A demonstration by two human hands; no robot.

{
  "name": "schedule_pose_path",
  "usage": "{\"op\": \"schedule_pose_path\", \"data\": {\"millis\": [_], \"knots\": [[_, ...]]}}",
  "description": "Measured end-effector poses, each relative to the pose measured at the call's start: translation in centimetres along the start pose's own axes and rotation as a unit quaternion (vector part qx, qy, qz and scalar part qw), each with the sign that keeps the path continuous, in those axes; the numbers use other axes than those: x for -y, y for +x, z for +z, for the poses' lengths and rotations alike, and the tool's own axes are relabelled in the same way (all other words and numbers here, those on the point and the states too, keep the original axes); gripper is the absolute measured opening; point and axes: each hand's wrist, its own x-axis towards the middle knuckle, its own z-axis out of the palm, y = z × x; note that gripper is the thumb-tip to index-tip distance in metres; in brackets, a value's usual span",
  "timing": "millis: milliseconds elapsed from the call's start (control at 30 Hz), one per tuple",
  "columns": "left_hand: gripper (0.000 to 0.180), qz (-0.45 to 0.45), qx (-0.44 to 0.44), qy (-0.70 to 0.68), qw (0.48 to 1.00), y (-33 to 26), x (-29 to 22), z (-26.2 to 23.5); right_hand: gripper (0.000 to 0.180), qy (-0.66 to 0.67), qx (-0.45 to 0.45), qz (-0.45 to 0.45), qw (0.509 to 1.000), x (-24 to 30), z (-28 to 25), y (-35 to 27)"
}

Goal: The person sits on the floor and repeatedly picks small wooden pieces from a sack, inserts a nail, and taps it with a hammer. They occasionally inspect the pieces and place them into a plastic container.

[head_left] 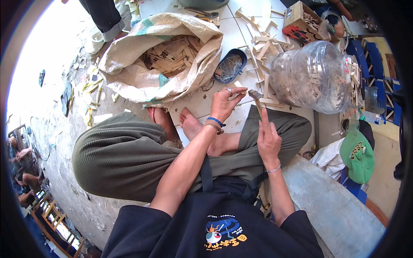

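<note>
My right hand is wrapped round the handle of a small hammer, its index finger stretched along the handle. The hammer's head is close to the fingertips of my left hand. Thumb and fingers of that hand are pinched together; what is between them is too small to make out. A pale bit of wood shows just beyond these fingers. Ahead of my hands, a dark blue tray contains a heap of thin nails. Loose wood strips are scattered on the white tiles to its right.
A large woven sack of flat wood pieces stands ahead left. On the right lies a big clear plastic jug with wood pieces at its mouth. A cardboard box is beyond it. A green cap sits right of my knee.
</note>
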Motion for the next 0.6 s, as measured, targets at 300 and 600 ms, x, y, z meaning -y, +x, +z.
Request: {"op": "schedule_pose_path", "data": {"millis": [300,600], "knots": [[0.029,0.015,-0.010,0.004,1.000,-0.04,0.27,0.32,0.064,0.002,0.017,-0.011,1.000,-0.17,0.23,0.52],[0.029,0.023,-0.020,-0.003,1.000,-0.04,-0.13,0.18,0.065,0.001,0.030,0.001,1.000,-0.12,0.09,0.52]]}}
